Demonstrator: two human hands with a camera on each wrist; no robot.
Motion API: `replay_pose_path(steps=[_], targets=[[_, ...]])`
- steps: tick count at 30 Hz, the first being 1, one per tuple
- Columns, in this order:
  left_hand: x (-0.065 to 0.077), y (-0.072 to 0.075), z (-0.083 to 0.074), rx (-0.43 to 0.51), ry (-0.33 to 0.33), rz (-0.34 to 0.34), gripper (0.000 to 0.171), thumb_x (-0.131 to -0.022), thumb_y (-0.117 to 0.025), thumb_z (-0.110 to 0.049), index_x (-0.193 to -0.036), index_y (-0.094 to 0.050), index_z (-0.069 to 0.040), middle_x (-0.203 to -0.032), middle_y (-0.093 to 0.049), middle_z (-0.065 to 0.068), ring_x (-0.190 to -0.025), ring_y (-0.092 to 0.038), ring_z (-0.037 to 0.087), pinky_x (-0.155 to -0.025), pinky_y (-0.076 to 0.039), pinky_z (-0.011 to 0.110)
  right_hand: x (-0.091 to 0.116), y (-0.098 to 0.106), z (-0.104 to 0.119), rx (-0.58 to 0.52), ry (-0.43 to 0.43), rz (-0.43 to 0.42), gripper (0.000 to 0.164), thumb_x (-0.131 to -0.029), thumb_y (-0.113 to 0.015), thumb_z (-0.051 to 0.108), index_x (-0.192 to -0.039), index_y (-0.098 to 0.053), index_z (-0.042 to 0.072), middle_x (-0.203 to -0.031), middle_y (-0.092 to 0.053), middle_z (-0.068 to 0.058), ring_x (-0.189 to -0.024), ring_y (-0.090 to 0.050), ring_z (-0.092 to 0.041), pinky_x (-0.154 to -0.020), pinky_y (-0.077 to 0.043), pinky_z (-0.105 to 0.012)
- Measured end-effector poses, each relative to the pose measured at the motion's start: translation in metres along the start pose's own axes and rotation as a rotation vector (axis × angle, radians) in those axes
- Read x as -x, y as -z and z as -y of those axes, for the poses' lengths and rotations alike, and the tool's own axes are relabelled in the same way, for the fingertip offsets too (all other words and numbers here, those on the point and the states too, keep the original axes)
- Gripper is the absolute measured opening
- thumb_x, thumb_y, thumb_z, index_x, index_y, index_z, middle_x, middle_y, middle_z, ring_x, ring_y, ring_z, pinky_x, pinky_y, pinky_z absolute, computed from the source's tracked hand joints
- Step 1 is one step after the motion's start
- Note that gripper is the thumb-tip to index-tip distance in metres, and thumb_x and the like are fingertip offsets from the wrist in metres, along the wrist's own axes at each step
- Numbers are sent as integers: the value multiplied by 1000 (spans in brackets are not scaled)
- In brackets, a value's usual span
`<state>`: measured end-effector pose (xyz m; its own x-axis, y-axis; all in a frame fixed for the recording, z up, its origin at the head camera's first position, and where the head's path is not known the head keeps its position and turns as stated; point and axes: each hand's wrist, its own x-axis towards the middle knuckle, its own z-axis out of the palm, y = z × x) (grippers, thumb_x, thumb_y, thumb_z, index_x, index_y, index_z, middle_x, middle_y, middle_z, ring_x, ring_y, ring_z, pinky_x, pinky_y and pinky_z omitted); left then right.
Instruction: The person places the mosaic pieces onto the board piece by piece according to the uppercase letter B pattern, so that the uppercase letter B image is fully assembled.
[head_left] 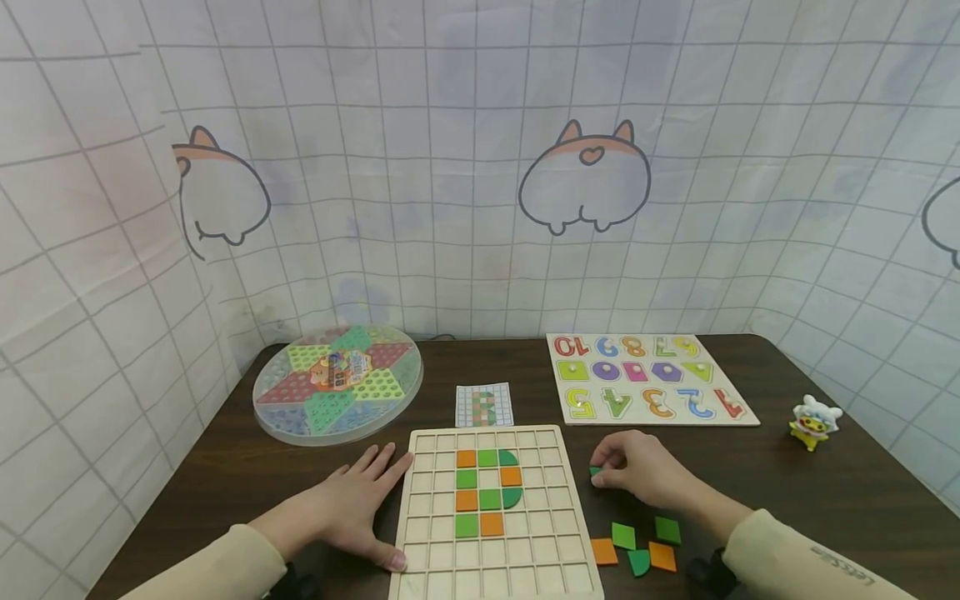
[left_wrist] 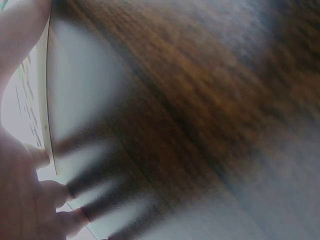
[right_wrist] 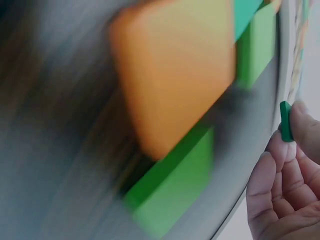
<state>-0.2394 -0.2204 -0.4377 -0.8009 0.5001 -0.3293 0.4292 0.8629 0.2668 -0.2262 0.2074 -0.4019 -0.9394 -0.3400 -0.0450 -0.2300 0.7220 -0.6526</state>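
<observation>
A pale wooden grid board [head_left: 498,583] lies on the dark table in the head view. Orange squares [head_left: 467,459], light green squares [head_left: 487,457] and dark green rounded pieces [head_left: 512,497] sit in its upper and middle cells. My left hand [head_left: 348,504] rests at the board's left edge, fingers spread, thumb touching the lower side. Right of the board, my right hand [head_left: 641,471] pinches a small dark green tile [right_wrist: 286,121] between thumb and fingertips; its full outline is hidden. Nearer me lie loose orange tiles [head_left: 662,557], green tiles [head_left: 623,536] and a dark green rounded tile [head_left: 639,562].
Behind the board lies a printed pattern card [head_left: 484,406]. A round Chinese checkers board [head_left: 337,383] stands at the back left, a number-and-shape puzzle board [head_left: 651,379] at the back right. A small figurine [head_left: 813,422] is near the right edge. Patterned cloth [head_left: 472,275] surrounds the table.
</observation>
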Motion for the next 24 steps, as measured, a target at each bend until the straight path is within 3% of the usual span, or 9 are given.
replay_pose_path(steps=[10, 15, 24], targets=[[0, -1, 2, 6, 14, -10, 138, -58, -65, -96, -166, -12, -29, -172, -10, 16, -159, -11, 43, -115, -26, 73, 1, -20, 33, -151, 108, 142, 19, -95, -73, 12, -112, -77, 6, -82, -62, 2, -70, -53, -10, -63, -45, -23], [0, -1, 2, 2, 16, -12, 138, -59, -63, -97, -167, -11, -28, -173, -9, 16, -158, -12, 43, -114, -27, 73, 1, -28, 46, -189, 144, 169, 13, -95, -73, 12, -106, -76, 8, -84, -63, 2, -71, -54, -11, -65, -45, -23], [1, 1, 0, 9, 13, 1, 138, -59, -64, -97, -167, -12, -27, -172, -10, 17, -158, -11, 44, -115, -26, 72, -3, -38, 56, -325, 87, 160, 10, -91, -77, 9, -94, -73, 1, -73, -66, 0, -66, -57, -10, -59, -42, -21]])
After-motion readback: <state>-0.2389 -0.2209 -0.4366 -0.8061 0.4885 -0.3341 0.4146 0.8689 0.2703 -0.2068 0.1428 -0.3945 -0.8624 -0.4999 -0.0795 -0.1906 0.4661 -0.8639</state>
